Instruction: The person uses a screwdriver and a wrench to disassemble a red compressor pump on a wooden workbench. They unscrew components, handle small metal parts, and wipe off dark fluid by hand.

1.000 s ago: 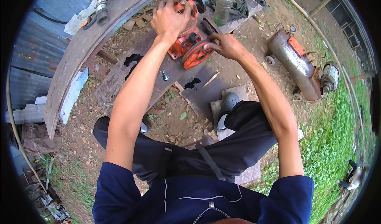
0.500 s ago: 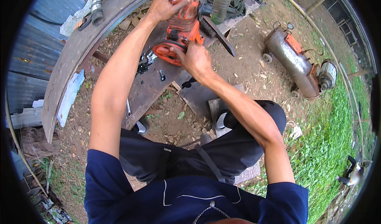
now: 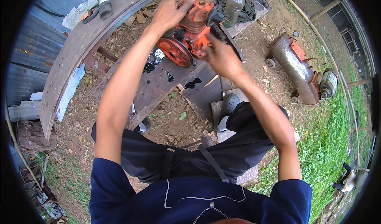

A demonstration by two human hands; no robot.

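An orange-red air compressor pump (image 3: 196, 19) with cooling fins sits on the bench. Its round pulley wheel (image 3: 174, 51) faces the near left side. At the upper left of the pump is my left hand (image 3: 168, 11), its fingers spread apart beside the finned top; whether the fingertips touch it I cannot tell. My right hand (image 3: 224, 59) is a little blurred at the pump's lower right, fingers apart and nothing visible in them. A dark brush (image 3: 234, 43) with black bristles lies just right of the pump, partly behind my right hand.
Black oil (image 3: 150, 66) stains the wooden bench (image 3: 127, 91), where a wrench (image 3: 133, 109) lies near its close end. A capped plastic bottle (image 3: 235, 7) stands behind the pump beside dark cloth (image 3: 248, 9). Rightward on the ground is a rusty tank (image 3: 295, 67) with wheels.
My right hand has come off the pulley area and moved right, its fingers opening. My left hand has lifted slightly from the finned top. The pulley now faces more to the right.
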